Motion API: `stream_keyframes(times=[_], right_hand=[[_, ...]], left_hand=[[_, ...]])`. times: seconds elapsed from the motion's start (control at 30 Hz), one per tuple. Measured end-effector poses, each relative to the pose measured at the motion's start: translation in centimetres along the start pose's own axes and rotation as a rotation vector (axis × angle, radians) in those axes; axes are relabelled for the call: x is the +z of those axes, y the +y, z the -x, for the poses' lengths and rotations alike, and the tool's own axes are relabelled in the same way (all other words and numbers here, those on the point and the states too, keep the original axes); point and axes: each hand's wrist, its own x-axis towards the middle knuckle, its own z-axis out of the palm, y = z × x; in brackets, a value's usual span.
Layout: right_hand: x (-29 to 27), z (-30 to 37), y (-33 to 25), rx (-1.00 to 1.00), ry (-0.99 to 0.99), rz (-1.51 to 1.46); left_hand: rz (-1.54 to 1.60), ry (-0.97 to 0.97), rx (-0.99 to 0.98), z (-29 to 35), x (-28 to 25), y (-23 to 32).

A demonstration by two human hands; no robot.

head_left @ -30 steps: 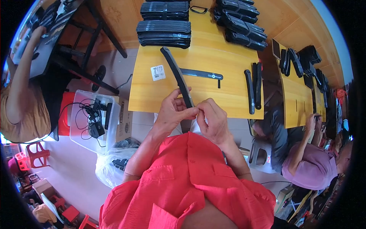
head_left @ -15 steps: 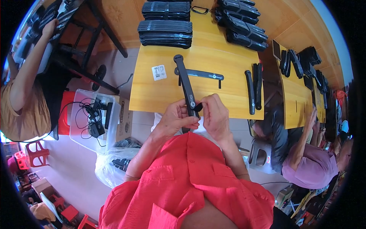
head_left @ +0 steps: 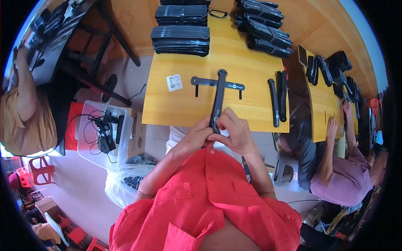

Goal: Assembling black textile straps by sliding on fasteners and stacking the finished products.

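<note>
Just off the table's near edge, I hold a flat black strip (head_left: 220, 93) with rounded ends by its lower end. It stands out away from me toward the table. My left hand (head_left: 193, 139) closes on that end from the left. My right hand (head_left: 235, 133) pinches it from the right, the two hands close together. Beyond them, a second black strip (head_left: 204, 81) lies crosswise on the yellow table (head_left: 167, 111), partly covered by the held one. Two short dark slots or bands show beneath it.
A white label (head_left: 174, 83) lies at the table's left, several strips (head_left: 274, 104) at its right. Bundled stacks (head_left: 180, 44) fill the back. Left on the floor stands a clear bin (head_left: 90, 144) with cables. People sit at other tables on both sides.
The held strip has swung from leaning left to nearly straight, its far end moving right. My hands have come closer together. The small dark flap at my right fingers no longer shows.
</note>
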Motion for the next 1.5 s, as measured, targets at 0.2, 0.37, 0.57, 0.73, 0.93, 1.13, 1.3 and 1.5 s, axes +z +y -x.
stream_keyframes(times=[0.2,0.37,0.57,0.73,0.93,1.13,1.3,1.5], right_hand=[[-0.4,0.9,1.1,-0.091,-0.068,0.002],[-3.4,1.2,3.2,-0.006,0.208,-0.129],[-11.0,0.6,11.4,0.224,0.366,-0.169],[-15.5,-1.9,15.2,0.334,0.538,-0.174],[-22.5,-0.6,12.4,0.334,0.68,-0.108],[-19.3,-1.4,6.2,0.284,0.548,0.165],[-17.8,1.4,4.8,0.354,0.521,0.112],[-15.7,4.1,5.2,0.303,0.503,-0.165]], left_hand=[[0.038,-0.317,-0.1,0.6,-0.6,0.4],[0.024,-0.414,-0.235,2.9,-0.8,2.1],[-0.124,-0.441,-0.365,6.3,-4.9,2.4],[-0.119,-0.371,-0.326,8.2,-5.5,1.5],[0.138,-0.172,-0.179,10.6,-10.3,-0.6],[-0.018,0.387,0.085,4.7,-11.2,0.2],[-0.129,0.508,0.161,1.8,-12.0,-0.2],[-1.007,0.902,0.439,-0.7,-11.7,-2.6]])
